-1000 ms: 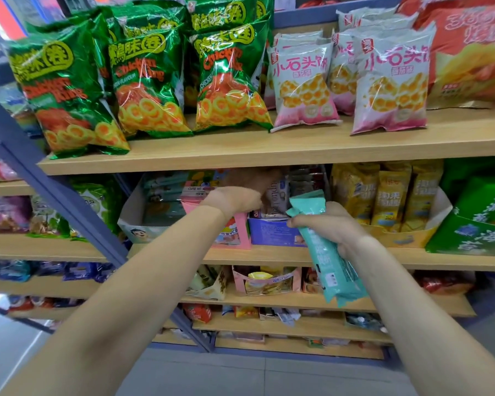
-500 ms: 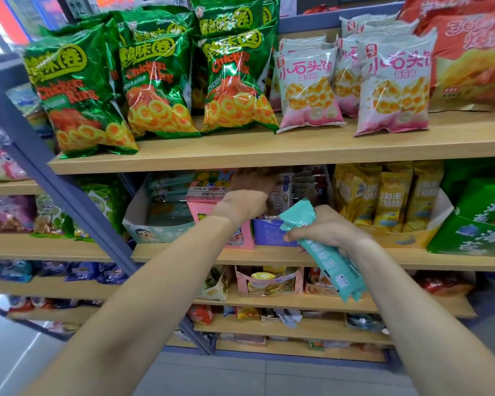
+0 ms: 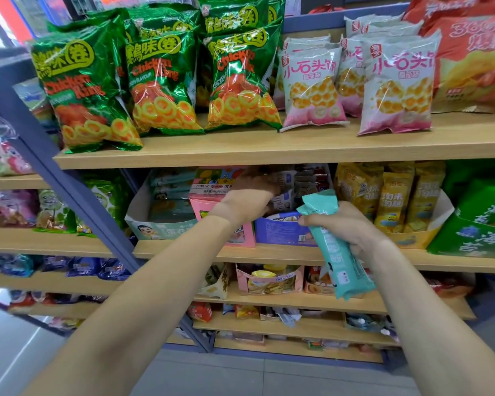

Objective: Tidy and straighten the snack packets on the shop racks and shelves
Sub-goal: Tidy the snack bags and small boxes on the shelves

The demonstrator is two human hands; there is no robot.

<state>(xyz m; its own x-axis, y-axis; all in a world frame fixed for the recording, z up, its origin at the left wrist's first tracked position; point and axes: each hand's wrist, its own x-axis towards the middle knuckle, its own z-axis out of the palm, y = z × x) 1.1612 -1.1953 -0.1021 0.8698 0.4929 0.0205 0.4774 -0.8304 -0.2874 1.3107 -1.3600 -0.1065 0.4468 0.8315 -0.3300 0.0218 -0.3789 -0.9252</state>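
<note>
both hands at the middle shelf [image 3: 183, 251], one holding a teal packet

right hand [image 3: 346, 227] grips the teal packet [image 3: 336, 252], which hangs toward 5 o'clock before the blue box [image 3: 280, 232]; left hand [image 3: 246, 202] at 9 o'clock reaches into the packets above that box, finger pose hidden.
</note>
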